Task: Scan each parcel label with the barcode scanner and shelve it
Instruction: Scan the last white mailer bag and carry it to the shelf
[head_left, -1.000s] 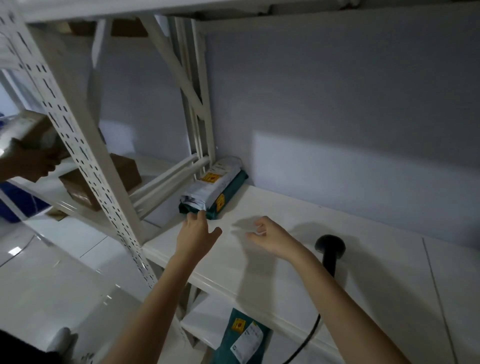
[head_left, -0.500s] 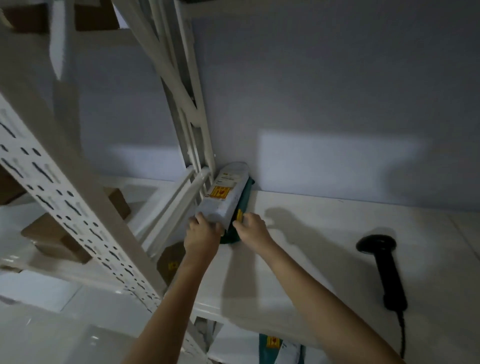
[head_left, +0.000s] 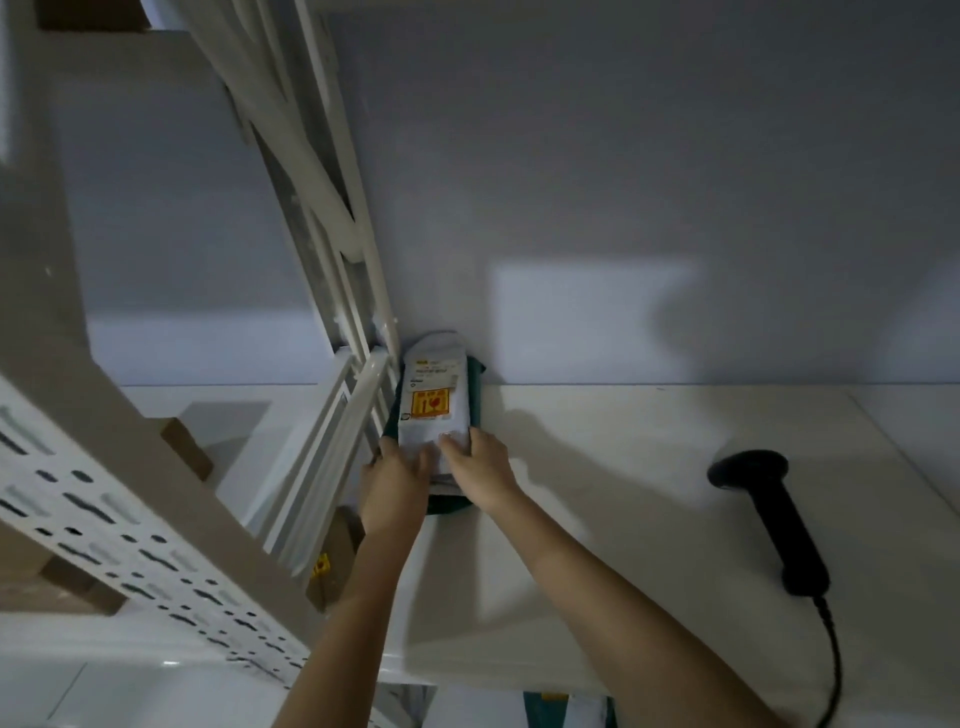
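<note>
A grey-white parcel (head_left: 434, 402) with a yellow and red sticker lies on top of a dark green parcel (head_left: 475, 382) in the back left corner of the white shelf (head_left: 623, 467). My left hand (head_left: 397, 480) presses on the near left end of the grey parcel, and my right hand (head_left: 478, 467) holds its near right end, fingers on top. The black barcode scanner (head_left: 769, 514) lies on the shelf to the right, apart from both hands, its cable running off the front edge.
White perforated uprights (head_left: 130, 519) and cross braces (head_left: 322, 218) stand at the left. Brown cardboard boxes (head_left: 332, 556) sit on the neighbouring shelf unit to the left. Another green parcel (head_left: 561, 712) shows on the shelf below. A grey wall closes the back.
Both hands reached forward from the open shelf to the stacked parcels and closed on the near end of the grey one. The view swung right, and the stack now lies straighter against the corner.
</note>
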